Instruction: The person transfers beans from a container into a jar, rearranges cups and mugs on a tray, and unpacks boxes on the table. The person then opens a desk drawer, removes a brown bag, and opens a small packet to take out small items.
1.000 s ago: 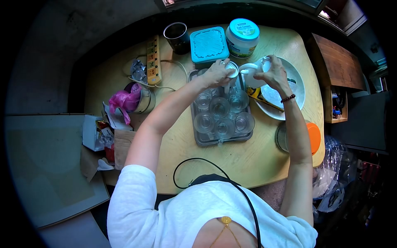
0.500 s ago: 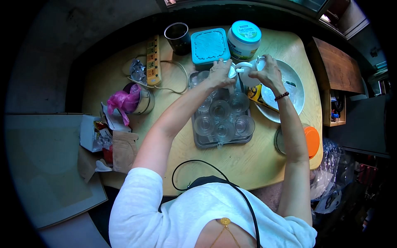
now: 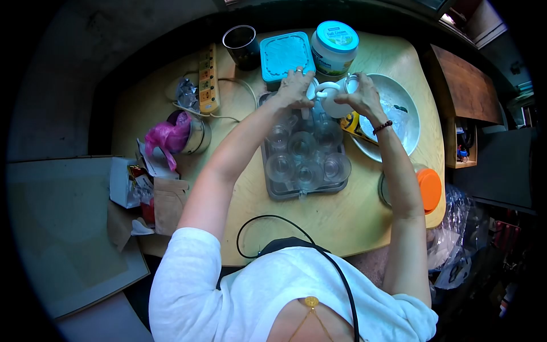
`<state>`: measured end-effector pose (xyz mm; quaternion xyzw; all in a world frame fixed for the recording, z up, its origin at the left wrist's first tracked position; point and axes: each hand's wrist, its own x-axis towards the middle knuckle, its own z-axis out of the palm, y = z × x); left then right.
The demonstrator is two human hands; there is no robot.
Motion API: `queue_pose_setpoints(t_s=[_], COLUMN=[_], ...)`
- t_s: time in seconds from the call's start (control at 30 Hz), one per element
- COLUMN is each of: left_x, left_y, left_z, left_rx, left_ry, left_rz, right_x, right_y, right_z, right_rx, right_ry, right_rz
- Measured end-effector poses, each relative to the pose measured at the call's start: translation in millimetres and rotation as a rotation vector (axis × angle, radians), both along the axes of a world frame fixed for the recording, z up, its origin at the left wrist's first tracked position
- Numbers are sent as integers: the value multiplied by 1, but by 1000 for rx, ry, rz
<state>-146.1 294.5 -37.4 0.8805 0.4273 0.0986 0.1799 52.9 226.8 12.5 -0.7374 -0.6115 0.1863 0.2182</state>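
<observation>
Over the back end of a grey tray [image 3: 276,192], my left hand [image 3: 296,89] is closed on a white cup [image 3: 311,90], mostly hidden by the fingers. To its right, my right hand [image 3: 363,98] grips a white mug [image 3: 333,105] whose curved handle points toward my left hand. The two white pieces are close together; whether they touch I cannot tell. Several clear glass cups [image 3: 308,174] stand in the tray below my hands. A white basin [image 3: 414,128] with a yellow packet [image 3: 349,122] at its edge lies beneath my right wrist.
Behind my hands stand a dark tin [image 3: 240,48], a turquoise-lidded box [image 3: 286,56] and a tub [image 3: 334,48]. A power strip [image 3: 208,80], a pink plastic bag [image 3: 168,137] and an open carton [image 3: 125,182] are at left. An orange-lidded jar [image 3: 429,190] sits by the right edge.
My left hand has shifted slightly left with the white cup. My right hand keeps its grip on the mug in nearly the same place. The whole view has moved a little.
</observation>
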Motion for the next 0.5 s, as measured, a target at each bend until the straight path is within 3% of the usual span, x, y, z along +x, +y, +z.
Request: queue_pose_setpoints(t_s=[0.17,0.23,0.37,0.5], left_x=[-20,-25,-20,-7], left_y=[14,20,6,-9], left_z=[11,8,3,10], left_rx=[-101,-280,-249,-190], left_ry=[19,59,54,204], left_rz=[-141,-224,-234,-71], right_x=[-9,-15,-26,-40], right_y=[-2,-3,7,14], right_z=[-9,-12,-19,-11], right_rx=[38,62,14,-48], right_ry=[49,30,-2,-82], right_rz=[-111,-201,-235,-238])
